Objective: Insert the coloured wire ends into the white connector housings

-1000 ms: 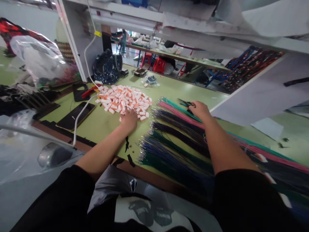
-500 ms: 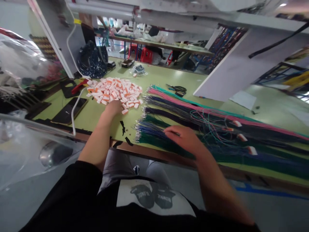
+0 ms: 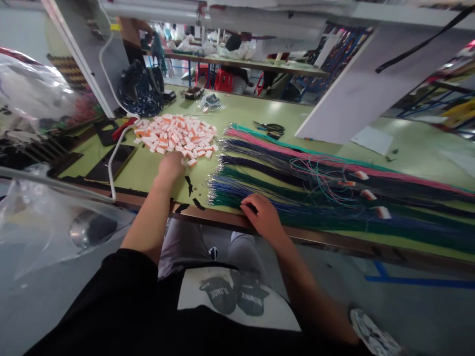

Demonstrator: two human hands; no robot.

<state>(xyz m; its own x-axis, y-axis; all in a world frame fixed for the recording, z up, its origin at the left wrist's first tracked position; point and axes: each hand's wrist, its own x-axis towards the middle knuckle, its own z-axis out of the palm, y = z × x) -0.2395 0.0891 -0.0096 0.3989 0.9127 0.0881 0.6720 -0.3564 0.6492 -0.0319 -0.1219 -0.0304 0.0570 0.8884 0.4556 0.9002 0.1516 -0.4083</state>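
Green bench [image 3: 156, 178] carries a heap of white-and-orange connectors [image 3: 178, 136] and colored wires [image 3: 297, 193] running rightward along the bench. Left hand [image 3: 171, 165] rests curled at the heap's near edge; whether it holds one, I cannot tell. Right hand [image 3: 261, 217] lies closed over the nearest green wires at the bench edge. Scissors [image 3: 272, 129] sit beyond.

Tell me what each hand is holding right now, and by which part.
The right hand pinches the green wires near their bare ends. The left hand rests at the edge of the connector pile; whether it holds one cannot be told.
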